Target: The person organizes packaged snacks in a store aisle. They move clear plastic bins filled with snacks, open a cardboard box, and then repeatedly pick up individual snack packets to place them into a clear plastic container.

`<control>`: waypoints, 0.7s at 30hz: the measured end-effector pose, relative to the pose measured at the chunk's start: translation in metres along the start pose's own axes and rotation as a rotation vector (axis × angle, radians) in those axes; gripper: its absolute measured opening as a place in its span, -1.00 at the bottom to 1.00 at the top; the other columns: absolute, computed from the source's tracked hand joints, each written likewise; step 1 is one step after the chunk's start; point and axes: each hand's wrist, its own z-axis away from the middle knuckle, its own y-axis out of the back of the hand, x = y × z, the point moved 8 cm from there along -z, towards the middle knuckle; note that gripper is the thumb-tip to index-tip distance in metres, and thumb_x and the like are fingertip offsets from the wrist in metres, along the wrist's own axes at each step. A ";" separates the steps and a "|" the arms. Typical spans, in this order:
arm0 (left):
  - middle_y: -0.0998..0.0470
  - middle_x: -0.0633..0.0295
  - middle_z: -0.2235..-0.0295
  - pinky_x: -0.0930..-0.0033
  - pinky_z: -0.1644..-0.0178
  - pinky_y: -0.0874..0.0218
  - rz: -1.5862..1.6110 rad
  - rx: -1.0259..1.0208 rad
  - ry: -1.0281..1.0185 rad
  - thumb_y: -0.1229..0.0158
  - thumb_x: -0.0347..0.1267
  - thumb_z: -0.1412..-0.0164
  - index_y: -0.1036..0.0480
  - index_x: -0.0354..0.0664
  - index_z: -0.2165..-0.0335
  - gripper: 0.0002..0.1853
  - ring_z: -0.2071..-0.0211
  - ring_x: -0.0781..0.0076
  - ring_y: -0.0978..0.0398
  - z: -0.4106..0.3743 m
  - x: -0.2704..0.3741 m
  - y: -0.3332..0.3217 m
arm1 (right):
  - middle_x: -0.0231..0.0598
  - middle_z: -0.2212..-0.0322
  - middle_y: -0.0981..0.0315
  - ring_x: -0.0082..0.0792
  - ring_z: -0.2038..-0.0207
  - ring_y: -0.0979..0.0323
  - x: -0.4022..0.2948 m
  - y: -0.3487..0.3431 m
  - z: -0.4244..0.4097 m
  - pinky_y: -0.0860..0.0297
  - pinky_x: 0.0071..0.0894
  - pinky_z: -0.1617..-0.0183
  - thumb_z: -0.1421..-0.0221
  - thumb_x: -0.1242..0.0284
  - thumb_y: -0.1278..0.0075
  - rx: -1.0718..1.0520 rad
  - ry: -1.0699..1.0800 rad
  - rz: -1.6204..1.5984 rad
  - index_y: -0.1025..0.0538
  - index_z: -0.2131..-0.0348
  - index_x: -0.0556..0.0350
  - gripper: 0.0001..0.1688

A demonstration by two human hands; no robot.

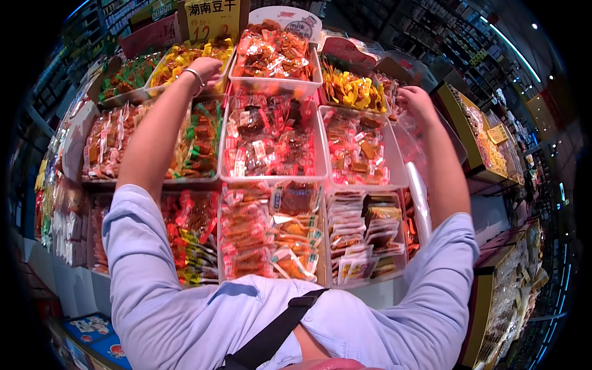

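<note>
My left hand (pixel 209 73), with a bracelet at the wrist, is over the right part of a bin of yellow-wrapped snack packets (pixel 173 62). Its fingers are curled, and whether they hold anything cannot be made out. On the far right, my right hand (pixel 415 101) is at the edge of a bin of small wrapped snacks (pixel 387 85), fingers bent downward; its grip is unclear. Between my hands stand a raised white plastic bin (pixel 277 82) heaped with red-wrapped snacks and, nearer, a white bin (pixel 273 177) of dark snacks in red-and-clear wrappers.
Nearer me are flat snack packets (pixel 293 226) and upright rows of packets (pixel 347 217). A roll of clear plastic bags (pixel 417 203) lies at the right edge. A yellow price sign (pixel 212 18) stands behind the bins. Boxed goods (pixel 485 138) flank the right side.
</note>
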 end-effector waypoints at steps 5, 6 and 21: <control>-0.13 0.48 0.75 0.63 0.76 -0.01 0.242 0.115 0.161 0.03 -0.29 0.00 -0.23 -0.05 0.61 -0.84 0.81 0.66 -0.08 -0.067 -0.075 -0.031 | -0.11 0.28 -0.26 -0.33 0.45 -0.37 0.060 -0.159 -0.077 -0.31 -0.46 0.49 0.09 0.24 0.04 -0.162 -0.261 -0.437 -0.27 0.18 0.06 -0.52; -0.09 0.47 0.78 0.62 0.79 0.07 0.243 0.170 0.117 0.04 -0.31 -0.01 -0.24 -0.06 0.60 -0.86 0.85 0.64 0.00 -0.071 -0.073 -0.039 | 0.00 0.16 -0.19 -0.24 0.37 -0.37 0.072 -0.184 -0.086 -0.34 -0.36 0.38 0.08 0.20 0.05 -0.174 -0.333 -0.468 -0.21 0.07 0.03 -0.41; -0.39 0.23 0.42 0.48 0.55 -0.31 0.328 0.212 0.406 0.01 -0.05 0.06 -0.30 -0.16 0.31 -0.56 0.46 0.40 -0.39 -0.116 -0.115 -0.076 | 0.26 0.35 -0.29 -0.05 0.42 -0.41 0.102 -0.306 -0.152 -0.44 -0.33 0.38 0.10 0.46 0.31 -0.521 -0.480 -1.027 -0.20 0.29 0.56 -0.58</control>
